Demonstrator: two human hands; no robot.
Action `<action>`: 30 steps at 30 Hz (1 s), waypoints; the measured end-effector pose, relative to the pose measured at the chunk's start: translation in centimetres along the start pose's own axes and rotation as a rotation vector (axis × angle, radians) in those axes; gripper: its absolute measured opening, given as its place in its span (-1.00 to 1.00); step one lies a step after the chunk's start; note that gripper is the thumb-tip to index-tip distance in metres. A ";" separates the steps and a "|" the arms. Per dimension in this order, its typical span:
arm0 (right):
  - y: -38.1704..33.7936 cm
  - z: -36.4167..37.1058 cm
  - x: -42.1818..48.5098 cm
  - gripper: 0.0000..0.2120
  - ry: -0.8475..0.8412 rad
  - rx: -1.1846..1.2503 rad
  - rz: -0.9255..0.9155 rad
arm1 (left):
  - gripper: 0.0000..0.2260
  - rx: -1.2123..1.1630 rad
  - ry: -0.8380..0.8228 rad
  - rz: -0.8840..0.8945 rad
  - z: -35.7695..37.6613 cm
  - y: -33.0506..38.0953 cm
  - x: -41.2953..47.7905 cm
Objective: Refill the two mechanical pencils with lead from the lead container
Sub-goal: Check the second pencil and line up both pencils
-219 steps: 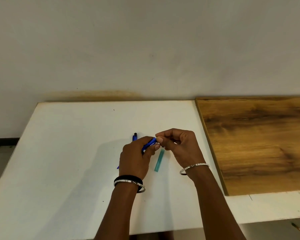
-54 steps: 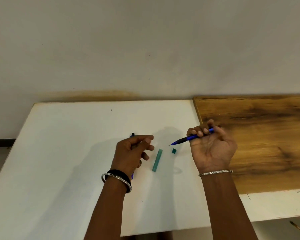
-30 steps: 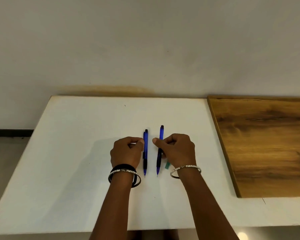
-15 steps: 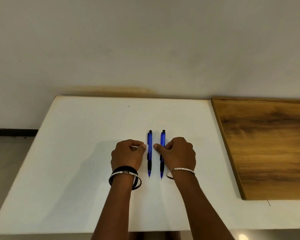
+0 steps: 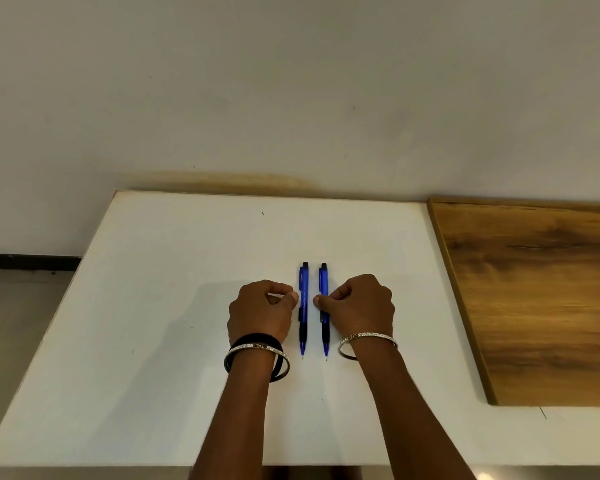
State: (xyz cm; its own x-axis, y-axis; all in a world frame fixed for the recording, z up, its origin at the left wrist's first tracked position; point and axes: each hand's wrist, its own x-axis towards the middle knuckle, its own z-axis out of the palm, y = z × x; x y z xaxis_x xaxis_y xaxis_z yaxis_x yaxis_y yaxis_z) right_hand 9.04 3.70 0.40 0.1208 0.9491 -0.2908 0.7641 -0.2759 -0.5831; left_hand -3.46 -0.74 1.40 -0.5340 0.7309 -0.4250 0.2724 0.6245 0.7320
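Lying side by side on the white tabletop [image 5: 153, 341] are two blue mechanical pencils, parallel, close together yet apart, black caps toward the wall and tips toward the person. Left mechanical pencil [image 5: 303, 306]: blue barrel, black grip section, fine tip at the near end. Right mechanical pencil [image 5: 324, 299]: same make, its middle partly covered by a thumb. Left hand [image 5: 260, 315]: resting on the tabletop just left of the left pencil, fingers curled into a loose fist, thumb tip touching or all but touching the barrel; it grips nothing that can be seen. Right hand [image 5: 362, 306]: resting just right of the right pencil, fingers likewise curled under, thumb lying against the barrel; whether anything sits inside the curled palm cannot be told. Left wrist: black band [image 5: 253, 339] and silver bangle [image 5: 257, 349]. Right wrist: single silver bangle [image 5: 368, 337]. Wooden board [image 5: 541, 299]: brown grain, lying on the right part of the tabletop, well apart from the pencils. Wall [image 5: 291, 81]: plain, pale, with a yellowish stain just above the tabletop's far edge. Lead container: not visible anywhere on the tabletop.
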 end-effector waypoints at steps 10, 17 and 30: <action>-0.3 0.6 -0.1 -0.74 -0.004 0.062 0.011 | -0.88 0.033 -0.008 0.013 -0.2 -0.1 -0.1; -0.4 0.8 -0.2 -0.73 -0.033 0.070 0.019 | -0.88 0.027 -0.012 0.013 -0.2 -0.1 -0.1; -0.4 0.0 -0.4 -0.70 -0.040 0.203 0.048 | -0.92 0.035 -0.013 0.023 -0.1 -0.1 -0.1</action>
State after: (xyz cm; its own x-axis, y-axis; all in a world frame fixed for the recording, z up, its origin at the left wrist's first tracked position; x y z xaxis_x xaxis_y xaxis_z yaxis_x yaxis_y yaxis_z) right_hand 8.70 3.46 0.76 0.1258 0.9286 -0.3491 0.6140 -0.3493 -0.7078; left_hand -3.48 -0.92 1.45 -0.5172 0.7484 -0.4153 0.3121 0.6168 0.7226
